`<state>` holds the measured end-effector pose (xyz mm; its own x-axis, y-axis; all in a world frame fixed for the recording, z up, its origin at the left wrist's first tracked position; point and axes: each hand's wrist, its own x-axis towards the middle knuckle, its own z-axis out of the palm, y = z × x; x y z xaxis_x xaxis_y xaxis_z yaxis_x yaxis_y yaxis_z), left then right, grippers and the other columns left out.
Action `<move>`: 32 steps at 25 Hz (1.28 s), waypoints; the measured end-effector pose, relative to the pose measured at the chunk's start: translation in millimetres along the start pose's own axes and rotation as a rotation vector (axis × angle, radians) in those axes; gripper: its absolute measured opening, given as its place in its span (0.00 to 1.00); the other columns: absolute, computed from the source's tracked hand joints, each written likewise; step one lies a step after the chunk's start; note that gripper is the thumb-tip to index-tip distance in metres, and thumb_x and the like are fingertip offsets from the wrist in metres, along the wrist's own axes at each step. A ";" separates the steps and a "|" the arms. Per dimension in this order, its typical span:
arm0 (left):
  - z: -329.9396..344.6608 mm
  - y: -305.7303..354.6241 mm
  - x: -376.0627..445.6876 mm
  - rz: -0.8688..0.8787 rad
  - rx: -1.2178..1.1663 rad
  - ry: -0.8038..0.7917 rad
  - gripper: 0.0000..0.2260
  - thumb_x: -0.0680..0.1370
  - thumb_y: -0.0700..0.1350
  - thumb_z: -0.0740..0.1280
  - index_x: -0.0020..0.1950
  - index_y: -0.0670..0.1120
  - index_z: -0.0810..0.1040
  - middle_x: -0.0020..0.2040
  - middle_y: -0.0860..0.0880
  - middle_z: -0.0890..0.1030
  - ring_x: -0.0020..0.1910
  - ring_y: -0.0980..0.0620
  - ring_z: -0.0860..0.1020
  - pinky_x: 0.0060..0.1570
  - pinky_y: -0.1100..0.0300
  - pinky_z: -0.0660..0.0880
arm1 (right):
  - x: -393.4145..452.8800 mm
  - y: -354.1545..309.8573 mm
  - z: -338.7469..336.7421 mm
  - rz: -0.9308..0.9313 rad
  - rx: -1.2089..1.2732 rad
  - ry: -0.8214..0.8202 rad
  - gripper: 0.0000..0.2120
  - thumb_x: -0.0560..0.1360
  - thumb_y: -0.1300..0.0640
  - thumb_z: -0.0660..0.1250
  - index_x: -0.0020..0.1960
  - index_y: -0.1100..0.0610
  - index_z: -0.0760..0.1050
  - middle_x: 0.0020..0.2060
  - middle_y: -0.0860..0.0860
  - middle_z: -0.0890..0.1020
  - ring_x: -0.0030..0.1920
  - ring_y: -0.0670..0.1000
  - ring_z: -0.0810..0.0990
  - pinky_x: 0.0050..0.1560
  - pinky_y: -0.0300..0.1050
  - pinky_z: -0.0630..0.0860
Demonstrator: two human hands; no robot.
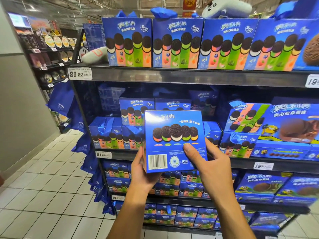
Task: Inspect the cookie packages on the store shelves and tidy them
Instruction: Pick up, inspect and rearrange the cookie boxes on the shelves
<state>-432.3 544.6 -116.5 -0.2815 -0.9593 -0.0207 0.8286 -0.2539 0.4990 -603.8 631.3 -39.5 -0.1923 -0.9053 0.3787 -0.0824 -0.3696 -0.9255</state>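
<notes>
Room: supermarket aisle, pale tiled floor (51,195), grey wall on the left.
Shelves: dark shelf unit (172,75) stacked with blue cookie gift boxes (126,42).
Held box: blue cookie box (174,140) upright before the middle shelf, barcode face toward the camera.
Left hand: left hand (140,171) grips its lower left edge.
Right hand: right hand (209,163) grips the right side, thumb on the face.

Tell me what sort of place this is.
A supermarket snack aisle, most likely. Metal shelves hold rows of blue cookie gift boxes, price tags are clipped to the shelf edges, and both hands hold one cookie box showing its barcode.
</notes>
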 end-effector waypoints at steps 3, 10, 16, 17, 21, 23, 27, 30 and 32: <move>6.5 9.4 -8.9 0.046 0.033 0.014 0.21 0.72 0.58 0.69 0.60 0.47 0.84 0.58 0.44 0.84 0.55 0.43 0.83 0.49 0.45 0.82 | 3.6 1.2 -7.7 -0.003 0.068 -0.043 0.18 0.72 0.41 0.74 0.59 0.46 0.83 0.53 0.45 0.87 0.53 0.45 0.85 0.48 0.35 0.80; 31.4 22.9 -20.0 0.243 0.179 0.024 0.15 0.76 0.48 0.64 0.57 0.47 0.85 0.59 0.46 0.84 0.58 0.48 0.82 0.52 0.52 0.82 | 15.8 9.8 -9.5 0.092 -0.159 0.111 0.31 0.71 0.32 0.69 0.71 0.39 0.70 0.63 0.42 0.78 0.57 0.47 0.76 0.61 0.48 0.74; 44.3 22.6 -26.5 0.399 0.498 0.112 0.18 0.72 0.49 0.72 0.61 0.47 0.82 0.61 0.46 0.83 0.61 0.48 0.81 0.57 0.54 0.79 | 14.9 3.7 -2.2 0.092 -0.060 -0.001 0.28 0.74 0.29 0.60 0.71 0.37 0.71 0.67 0.29 0.74 0.68 0.28 0.68 0.69 0.34 0.65; 46.5 21.5 -27.4 0.421 0.551 0.118 0.18 0.74 0.49 0.73 0.63 0.47 0.81 0.62 0.47 0.83 0.63 0.49 0.80 0.62 0.50 0.76 | 14.4 5.2 -1.9 0.107 -0.046 -0.017 0.27 0.73 0.27 0.60 0.70 0.35 0.70 0.65 0.26 0.73 0.67 0.26 0.67 0.68 0.32 0.64; 55.3 20.0 -31.3 0.476 0.694 0.110 0.30 0.70 0.55 0.74 0.70 0.48 0.76 0.65 0.50 0.81 0.67 0.49 0.76 0.68 0.44 0.70 | 13.4 17.2 -0.9 0.143 -0.053 -0.010 0.44 0.63 0.19 0.63 0.74 0.36 0.67 0.65 0.30 0.75 0.64 0.29 0.72 0.65 0.37 0.67; 58.7 18.8 -33.4 0.513 0.748 0.070 0.29 0.70 0.55 0.74 0.70 0.50 0.76 0.64 0.53 0.81 0.66 0.52 0.77 0.66 0.48 0.72 | 13.7 21.8 -1.9 0.135 -0.049 -0.001 0.42 0.65 0.22 0.64 0.74 0.40 0.69 0.63 0.34 0.79 0.61 0.34 0.76 0.65 0.42 0.71; 62.6 14.0 -36.2 0.560 0.806 0.057 0.22 0.71 0.51 0.75 0.64 0.58 0.77 0.60 0.61 0.82 0.63 0.62 0.77 0.58 0.68 0.75 | 15.2 26.3 -2.4 0.076 0.071 0.012 0.20 0.76 0.34 0.63 0.64 0.39 0.78 0.59 0.40 0.83 0.61 0.41 0.80 0.61 0.45 0.75; 63.9 15.6 -38.8 0.531 0.847 -0.003 0.21 0.73 0.55 0.71 0.66 0.57 0.76 0.62 0.62 0.80 0.64 0.62 0.76 0.59 0.69 0.73 | 17.9 30.5 -3.0 0.110 0.179 0.095 0.14 0.79 0.40 0.64 0.60 0.42 0.81 0.56 0.42 0.85 0.59 0.45 0.83 0.56 0.41 0.80; 61.3 23.5 -39.4 0.523 0.851 -0.037 0.21 0.74 0.57 0.67 0.66 0.55 0.77 0.62 0.60 0.81 0.64 0.61 0.77 0.58 0.69 0.74 | 19.3 34.2 -5.5 0.191 0.333 0.151 0.16 0.78 0.43 0.63 0.60 0.49 0.82 0.57 0.47 0.86 0.59 0.49 0.83 0.55 0.43 0.82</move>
<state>-431.4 584.1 -50.8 -0.0069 -0.9171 0.3986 0.2344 0.3860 0.8922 -615.8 602.3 -63.8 -0.3169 -0.9325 0.1733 0.2845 -0.2678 -0.9205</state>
